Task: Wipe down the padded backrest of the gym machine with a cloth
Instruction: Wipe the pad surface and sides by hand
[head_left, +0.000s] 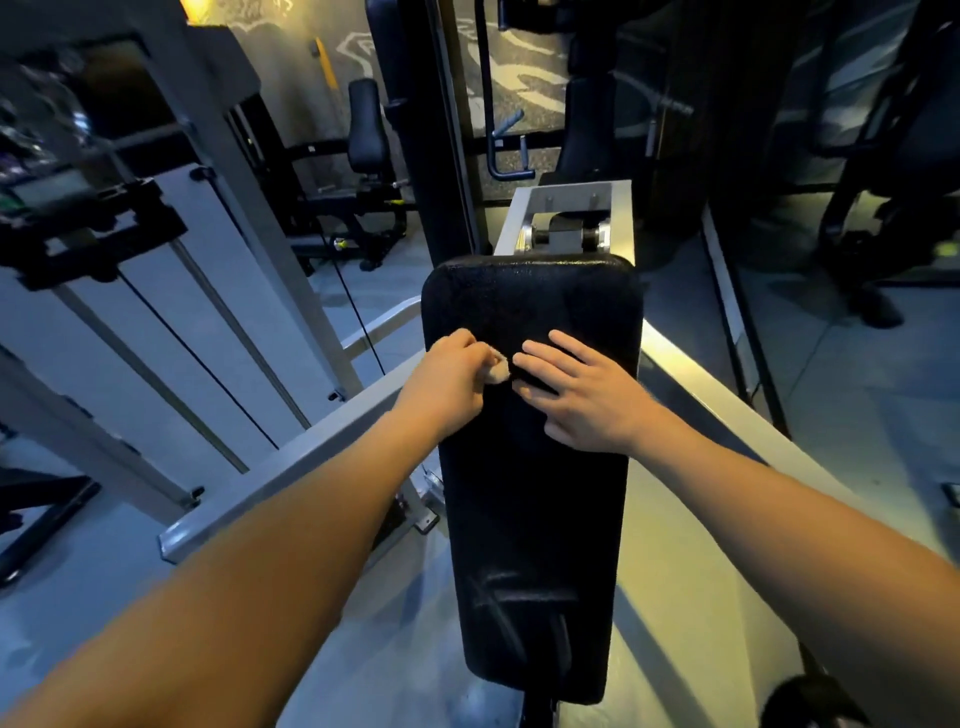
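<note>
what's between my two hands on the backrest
In the head view, a small pale wad, likely the cloth, pokes from the left hand; then bare black backrest up to the right hand.

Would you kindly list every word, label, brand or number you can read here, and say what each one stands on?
No text can be read in this view.
White markings on the back wall: blurred swirls, no letters legible.
Pale panel on the left machine: too blurred to read.
Padded backrest: pale streaks low down, no letters.
Cloth in the left hand grip: no print visible.
</note>
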